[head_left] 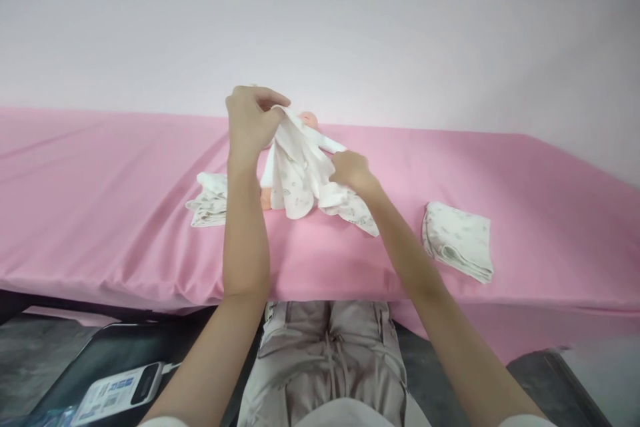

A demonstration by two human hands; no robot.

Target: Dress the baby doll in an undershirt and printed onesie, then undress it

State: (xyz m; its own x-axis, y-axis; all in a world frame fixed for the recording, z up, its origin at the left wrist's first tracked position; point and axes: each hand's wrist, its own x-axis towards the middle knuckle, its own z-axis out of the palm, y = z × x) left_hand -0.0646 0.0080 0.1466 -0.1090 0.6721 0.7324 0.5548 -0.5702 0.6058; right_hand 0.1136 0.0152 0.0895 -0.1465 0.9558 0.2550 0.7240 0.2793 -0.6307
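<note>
A white printed baby garment (299, 180) hangs in loose folds over the middle of the table. My left hand (250, 120) is raised and pinches its upper left edge between thumb and fingers. Lower and to the right, my right hand (353, 170) is closed on the cloth at the garment's right side. Beneath it lies what looks like a doll in white clothing; a rounded peach-coloured part (309, 120) shows behind the cloth, and another peach part (266, 199) at lower left. The garment hides most of the doll.
The table wears a pink cloth (540, 227). One folded printed cloth (459, 240) lies to the right, another (210, 200) beside my left forearm. A white wall (320, 47) rises behind. At lower left, a device (117, 393) with a cable rests on a black surface.
</note>
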